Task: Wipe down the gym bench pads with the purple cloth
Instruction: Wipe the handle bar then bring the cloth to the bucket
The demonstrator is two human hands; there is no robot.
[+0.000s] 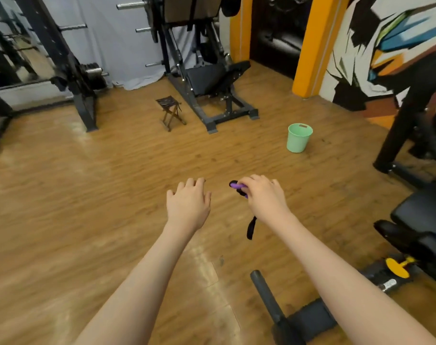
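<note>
Seemingly no wiping shows yet: the right hand (263,197) pinches the cloth (238,188) in mid-air, well apart from the pads (421,215). The left hand (188,202) hangs spread, holding nothing. Judging from this, all the wiping is left.

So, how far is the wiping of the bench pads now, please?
Nothing visible shows any pad as wiped yet. In hand: the right hand grips the purple cloth, held in the air over the wooden floor, while the left hand is empty with relaxed fingers. Left to do: the cloth touches no pad, so the black bench pad at the right appears still to be wiped.
</note>
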